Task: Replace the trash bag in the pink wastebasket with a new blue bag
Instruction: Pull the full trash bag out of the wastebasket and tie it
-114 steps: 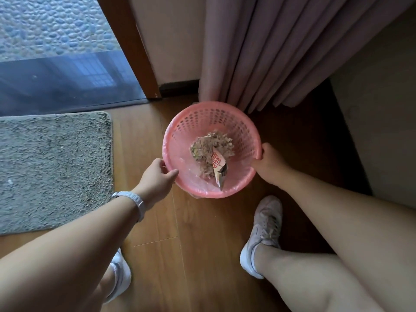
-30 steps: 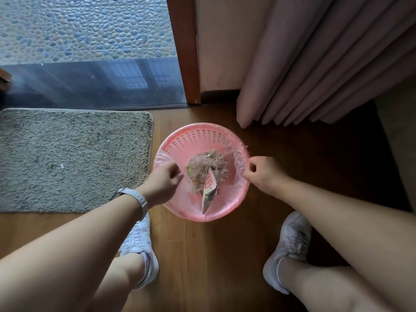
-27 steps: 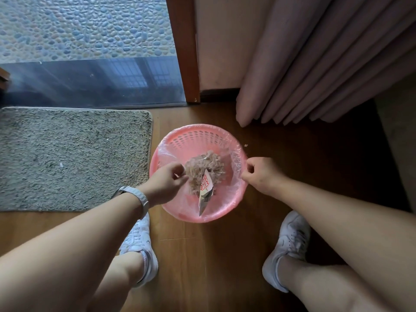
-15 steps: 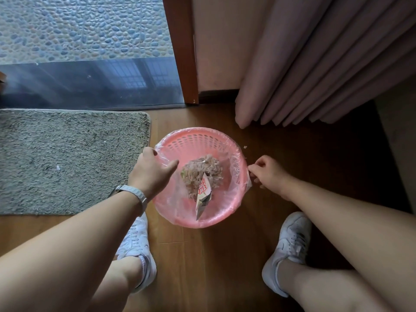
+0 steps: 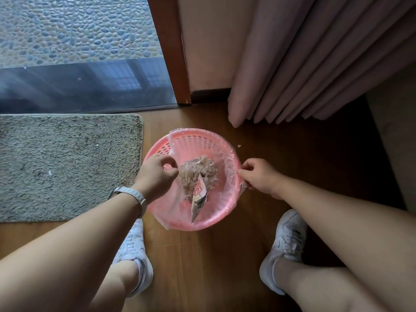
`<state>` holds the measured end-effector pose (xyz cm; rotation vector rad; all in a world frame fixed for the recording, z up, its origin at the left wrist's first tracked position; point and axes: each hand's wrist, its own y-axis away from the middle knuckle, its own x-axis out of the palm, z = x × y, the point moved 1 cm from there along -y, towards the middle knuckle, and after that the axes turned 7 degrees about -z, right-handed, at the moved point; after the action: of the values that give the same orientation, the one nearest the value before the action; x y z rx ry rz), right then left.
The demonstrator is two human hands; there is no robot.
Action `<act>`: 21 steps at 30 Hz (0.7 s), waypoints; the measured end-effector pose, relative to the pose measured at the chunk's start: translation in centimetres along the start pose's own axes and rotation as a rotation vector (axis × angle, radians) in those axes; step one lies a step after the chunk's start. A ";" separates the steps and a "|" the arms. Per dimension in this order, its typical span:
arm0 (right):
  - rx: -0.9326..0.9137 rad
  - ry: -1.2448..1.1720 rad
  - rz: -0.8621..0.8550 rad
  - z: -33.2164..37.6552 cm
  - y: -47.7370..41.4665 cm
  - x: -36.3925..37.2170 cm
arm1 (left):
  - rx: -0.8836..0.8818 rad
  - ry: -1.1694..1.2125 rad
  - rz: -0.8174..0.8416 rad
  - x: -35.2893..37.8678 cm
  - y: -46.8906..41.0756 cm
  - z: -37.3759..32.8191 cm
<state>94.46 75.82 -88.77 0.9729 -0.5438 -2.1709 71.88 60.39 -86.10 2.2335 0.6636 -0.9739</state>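
Note:
The pink wastebasket (image 5: 157, 149) stands on the wooden floor between my feet. A clear trash bag (image 5: 227, 154) lines it, with crumpled scraps and a snack wrapper (image 5: 199, 192) at the bottom. The bag has come off the rim at the left and still covers it at the back and right. My left hand (image 5: 155, 174) is over the left inside of the basket, fingers pinching the loosened bag edge. My right hand (image 5: 258, 176) pinches the bag edge at the right rim. No blue bag is in view.
A grey shaggy mat (image 5: 67, 165) lies to the left of the basket. A pink curtain (image 5: 304, 64) hangs behind it at the right, next to a brown door frame (image 5: 171, 52) and a glass door. My white shoes (image 5: 286, 246) stand on either side near the basket.
My left hand has moved from the outer left rim to inside the basket, pulling the bag edge off the rim there. My right hand has closed on the bag at the right rim.

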 end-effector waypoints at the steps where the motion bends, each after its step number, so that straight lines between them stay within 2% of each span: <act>1: -0.019 0.012 -0.010 0.2 -0.1 0.1 | 0.051 0.031 0.040 0.3 0.2 -0.2; 8: -0.068 0.127 -0.117 1.3 -0.1 0.3 | 0.255 0.150 0.253 1.8 2.1 -3.1; 14: -0.118 0.190 -0.141 2.1 0.7 0.7 | 0.277 0.123 0.398 1.3 3.2 -4.5; 21: -0.099 0.113 -0.138 2.2 0.6 0.6 | 0.321 0.019 0.514 0.8 4.3 -6.1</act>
<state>92.68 75.19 -87.32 1.0990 -0.3204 -2.2249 78.03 61.84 -81.99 2.5064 -0.0811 -0.8342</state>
